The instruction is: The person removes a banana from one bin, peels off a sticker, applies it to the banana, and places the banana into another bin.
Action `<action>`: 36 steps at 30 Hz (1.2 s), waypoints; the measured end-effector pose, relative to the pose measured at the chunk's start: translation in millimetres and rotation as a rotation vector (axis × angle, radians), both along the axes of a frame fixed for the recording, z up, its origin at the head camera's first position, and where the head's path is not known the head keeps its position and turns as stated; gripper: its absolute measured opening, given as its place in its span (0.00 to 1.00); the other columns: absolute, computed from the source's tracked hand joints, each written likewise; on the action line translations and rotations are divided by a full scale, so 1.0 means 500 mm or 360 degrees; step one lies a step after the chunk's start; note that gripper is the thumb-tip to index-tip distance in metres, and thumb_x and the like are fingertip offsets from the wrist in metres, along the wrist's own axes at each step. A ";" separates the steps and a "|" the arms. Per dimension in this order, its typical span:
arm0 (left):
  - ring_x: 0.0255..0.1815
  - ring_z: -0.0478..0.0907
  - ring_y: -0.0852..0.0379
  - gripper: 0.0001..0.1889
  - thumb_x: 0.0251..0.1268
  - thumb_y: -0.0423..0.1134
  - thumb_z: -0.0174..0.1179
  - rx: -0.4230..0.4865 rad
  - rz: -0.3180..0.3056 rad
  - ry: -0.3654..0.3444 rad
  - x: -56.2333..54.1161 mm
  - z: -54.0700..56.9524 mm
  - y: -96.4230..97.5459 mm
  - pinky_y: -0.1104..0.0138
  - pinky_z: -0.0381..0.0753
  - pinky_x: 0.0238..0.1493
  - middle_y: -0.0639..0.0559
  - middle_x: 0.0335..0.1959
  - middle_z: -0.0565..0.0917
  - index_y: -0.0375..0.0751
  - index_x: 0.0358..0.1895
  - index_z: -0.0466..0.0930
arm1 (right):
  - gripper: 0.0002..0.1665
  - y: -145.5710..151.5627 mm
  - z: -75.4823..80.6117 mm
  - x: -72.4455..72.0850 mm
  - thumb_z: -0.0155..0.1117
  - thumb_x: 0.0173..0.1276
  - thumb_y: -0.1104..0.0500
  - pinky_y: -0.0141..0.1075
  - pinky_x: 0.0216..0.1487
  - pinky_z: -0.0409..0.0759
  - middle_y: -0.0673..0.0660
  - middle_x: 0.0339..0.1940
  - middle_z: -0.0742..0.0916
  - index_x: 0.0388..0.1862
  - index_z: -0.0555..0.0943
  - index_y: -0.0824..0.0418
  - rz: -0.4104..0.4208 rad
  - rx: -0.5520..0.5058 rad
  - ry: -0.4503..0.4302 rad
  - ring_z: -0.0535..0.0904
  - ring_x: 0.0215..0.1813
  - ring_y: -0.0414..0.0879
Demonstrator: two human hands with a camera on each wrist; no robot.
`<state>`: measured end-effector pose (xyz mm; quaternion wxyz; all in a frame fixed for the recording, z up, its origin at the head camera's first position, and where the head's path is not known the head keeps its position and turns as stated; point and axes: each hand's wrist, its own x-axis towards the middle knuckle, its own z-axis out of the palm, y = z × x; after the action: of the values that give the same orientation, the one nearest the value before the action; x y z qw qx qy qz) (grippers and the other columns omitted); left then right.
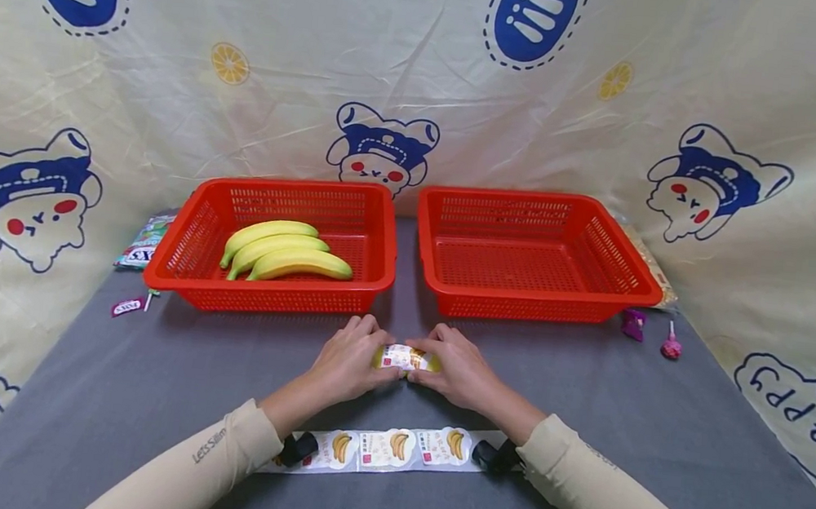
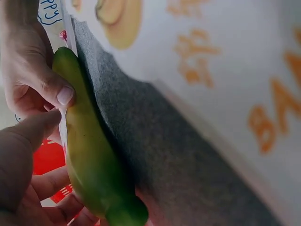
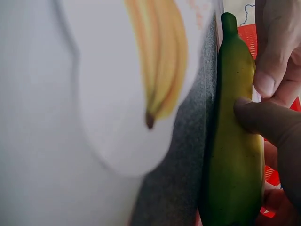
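A yellow banana with greenish ends is held crosswise between both hands, low over the grey table. A white printed sticker lies along its upper side in the head view. My left hand grips one end, fingers behind the fruit and thumb near the sticker's edge. The other end is in my right hand, whose thumb presses the banana's side in the right wrist view. Nearer the body, beneath the wrists, lies a strip of banana-print stickers. The banana's far side is hidden by the fingers.
At the back left stands a red basket holding several bananas. Beside it is another red basket. Small wrapped sweets and a pink lollipop lie right; a purple-wrapped lollipop and a snack bag lie left.
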<state>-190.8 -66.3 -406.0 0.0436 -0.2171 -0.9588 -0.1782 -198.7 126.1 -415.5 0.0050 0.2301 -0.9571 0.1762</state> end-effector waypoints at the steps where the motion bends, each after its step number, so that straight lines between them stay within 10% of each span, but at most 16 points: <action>1: 0.38 0.66 0.57 0.24 0.50 0.56 0.68 -0.0008 -0.0001 -0.0004 -0.001 0.000 0.001 0.67 0.69 0.36 0.52 0.36 0.74 0.44 0.47 0.83 | 0.29 0.000 0.000 0.000 0.73 0.52 0.47 0.33 0.38 0.67 0.50 0.37 0.76 0.55 0.81 0.49 0.0002 -0.0015 0.0003 0.69 0.39 0.42; 36: 0.41 0.69 0.55 0.24 0.54 0.49 0.66 -0.0083 -0.0150 0.0027 0.008 0.001 -0.028 0.66 0.72 0.36 0.49 0.40 0.77 0.42 0.53 0.81 | 0.33 0.022 -0.003 0.002 0.67 0.58 0.44 0.33 0.37 0.65 0.50 0.38 0.77 0.62 0.76 0.52 0.0035 -0.0041 -0.0154 0.68 0.37 0.40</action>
<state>-186.9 -80.3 -405.4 0.0376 -0.2646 -0.9514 -0.1531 -197.5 137.0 -416.7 -0.0402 0.2319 -0.9512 0.1996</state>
